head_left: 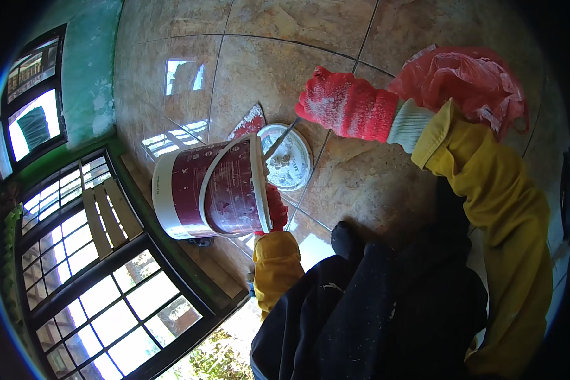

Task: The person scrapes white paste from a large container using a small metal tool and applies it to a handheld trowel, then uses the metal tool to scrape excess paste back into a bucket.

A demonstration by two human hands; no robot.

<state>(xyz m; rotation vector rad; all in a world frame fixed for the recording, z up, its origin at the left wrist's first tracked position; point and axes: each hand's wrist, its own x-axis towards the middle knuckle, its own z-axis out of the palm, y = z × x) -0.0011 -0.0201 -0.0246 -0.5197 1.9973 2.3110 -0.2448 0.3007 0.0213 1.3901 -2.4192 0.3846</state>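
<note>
A maroon and white plastic bucket is tipped on its side, its mouth facing right and its white handle slack across it. My left hand, in a red glove, grips it at the rim; most of the fingers are hidden. My right hand, in a red glove dusted with white, is closed around a narrow grey tool that slants down to the bucket's mouth. Its far end is out of sight, so I cannot tell its exact kind. Beyond the mouth, a round white lid smeared with grey lies on the tiles.
A red and white flat piece lies on the tiled floor beside the lid. A crumpled pink plastic bag rests past my right forearm. On the left are a green wall and dark-framed windows. My dark shoe is close by.
</note>
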